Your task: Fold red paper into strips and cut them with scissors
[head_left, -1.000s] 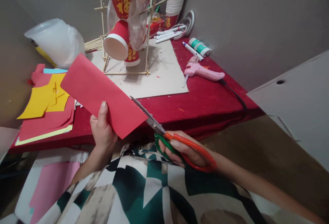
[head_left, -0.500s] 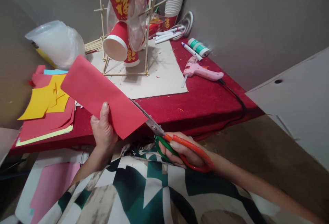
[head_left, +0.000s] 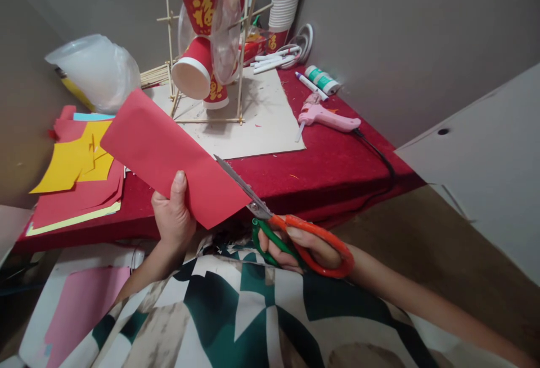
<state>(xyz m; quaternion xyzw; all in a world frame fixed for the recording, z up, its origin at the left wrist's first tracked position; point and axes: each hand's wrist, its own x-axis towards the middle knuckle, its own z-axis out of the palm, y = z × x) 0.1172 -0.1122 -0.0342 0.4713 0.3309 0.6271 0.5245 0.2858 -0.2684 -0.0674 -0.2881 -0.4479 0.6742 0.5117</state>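
Note:
My left hand (head_left: 172,219) pinches the lower edge of a red paper sheet (head_left: 169,151), thumb on top, holding it tilted above the table's front edge. My right hand (head_left: 301,247) grips scissors (head_left: 291,227) with one green and one orange handle. The blades are parted and their tips lie over the sheet's right edge. Both hands hover above my lap, which is covered by patterned green, white and black cloth.
A red-covered table (head_left: 337,160) holds a cardboard base (head_left: 257,126) with a stick frame carrying red paper cups (head_left: 198,47). A pink glue gun (head_left: 327,117), glue tube, pens, a cup stack, a plastic bag (head_left: 95,70) and yellow and red paper sheets (head_left: 78,176) lie around.
The scissor blades have opened and slid a little further along the red sheet's edge. My left thumb has shifted slightly right on the paper.

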